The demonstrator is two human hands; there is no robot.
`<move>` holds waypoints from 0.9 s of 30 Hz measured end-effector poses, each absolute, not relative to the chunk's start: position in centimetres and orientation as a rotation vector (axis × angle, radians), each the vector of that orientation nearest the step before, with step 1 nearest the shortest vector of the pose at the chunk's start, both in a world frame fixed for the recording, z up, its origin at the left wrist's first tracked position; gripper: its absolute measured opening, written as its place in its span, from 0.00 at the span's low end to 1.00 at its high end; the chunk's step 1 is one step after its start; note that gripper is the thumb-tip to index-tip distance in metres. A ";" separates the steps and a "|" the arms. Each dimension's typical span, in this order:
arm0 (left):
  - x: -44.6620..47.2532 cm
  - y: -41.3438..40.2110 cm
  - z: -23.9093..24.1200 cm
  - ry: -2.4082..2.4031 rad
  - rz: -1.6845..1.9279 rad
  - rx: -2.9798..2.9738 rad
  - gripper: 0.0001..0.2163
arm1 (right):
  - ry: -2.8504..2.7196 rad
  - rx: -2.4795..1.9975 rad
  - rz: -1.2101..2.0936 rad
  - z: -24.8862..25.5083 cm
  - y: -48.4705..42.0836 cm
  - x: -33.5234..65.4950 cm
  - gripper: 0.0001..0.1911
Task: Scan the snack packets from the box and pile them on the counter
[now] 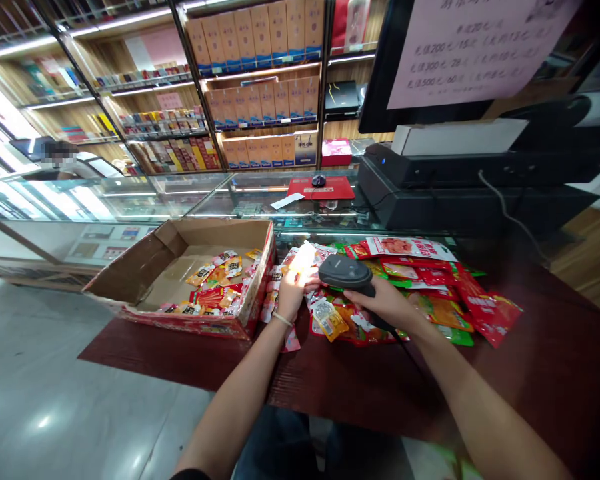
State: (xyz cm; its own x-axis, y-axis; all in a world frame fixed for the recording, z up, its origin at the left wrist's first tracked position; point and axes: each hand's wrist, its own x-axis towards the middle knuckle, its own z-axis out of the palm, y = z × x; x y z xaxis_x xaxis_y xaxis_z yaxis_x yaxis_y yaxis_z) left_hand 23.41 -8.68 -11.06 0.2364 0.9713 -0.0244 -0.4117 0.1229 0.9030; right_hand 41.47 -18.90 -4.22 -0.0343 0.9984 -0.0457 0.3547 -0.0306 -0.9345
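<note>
My right hand (386, 301) is closed round the handle of a black barcode scanner (345, 271), whose head points left. My left hand (294, 288) holds up a small snack packet (303, 258) right in front of the scanner, brightly lit by it. Both hands hover over a heap of red, orange and green snack packets (433, 283) spread on the dark wooden counter (540, 373). A small yellow packet (329, 318) lies just under the hands.
An open cardboard box (180, 233) with several small packets inside sits at my left on the counter. Behind stand a glass display case (260, 193), a black register with monitor (460, 180), and shelves of boxed goods (260, 100). A person stands far left.
</note>
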 end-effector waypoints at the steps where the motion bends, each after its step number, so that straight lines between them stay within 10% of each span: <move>1: 23.4 -8.6 -11.2 0.779 1.182 0.958 0.15 | -1.493 -1.487 1.073 -4.1 -19.0 41.4 0.16; 19: 21.6 -8.2 -11.7 1.051 1.234 1.982 0.24 | -1.190 -1.400 1.071 -4.0 -18.7 42.0 0.21; 27: 20.3 -12.5 -3.0 0.757 1.346 1.743 0.16 | -1.261 -1.312 1.049 -3.0 -18.4 41.4 0.20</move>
